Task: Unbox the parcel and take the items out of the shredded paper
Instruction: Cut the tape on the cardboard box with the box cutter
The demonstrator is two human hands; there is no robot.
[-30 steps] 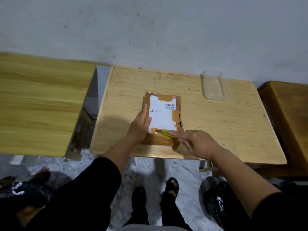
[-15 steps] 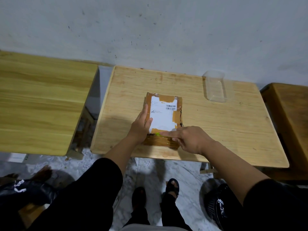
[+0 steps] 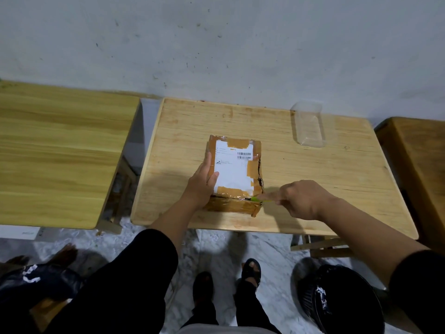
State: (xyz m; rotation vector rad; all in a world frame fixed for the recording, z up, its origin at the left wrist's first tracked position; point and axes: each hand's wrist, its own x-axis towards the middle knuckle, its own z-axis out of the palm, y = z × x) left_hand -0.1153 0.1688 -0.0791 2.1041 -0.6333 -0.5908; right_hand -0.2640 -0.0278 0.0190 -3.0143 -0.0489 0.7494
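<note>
A small cardboard parcel [image 3: 237,169], wrapped in brown tape with a white shipping label, lies in the middle of the light wooden table [image 3: 337,189]. My left hand [image 3: 203,183] presses flat on the parcel's left side, fingers along its edge. My right hand [image 3: 301,200] is shut on a small green cutter [image 3: 258,200]; its tip touches the parcel's near right corner, at the end of a dark slit along the near top edge. Another slit runs up the right edge. The contents are hidden.
A clear plastic tray [image 3: 309,126] lies at the table's back right. A second wooden table [image 3: 60,153] stands to the left and a brown one [image 3: 419,165] to the right. A black bin [image 3: 342,300] sits on the marble floor by my feet.
My right hand with the green cutter went left along the parcel's near edge, then drew back right to the near right corner. The left hand stayed on the parcel.
</note>
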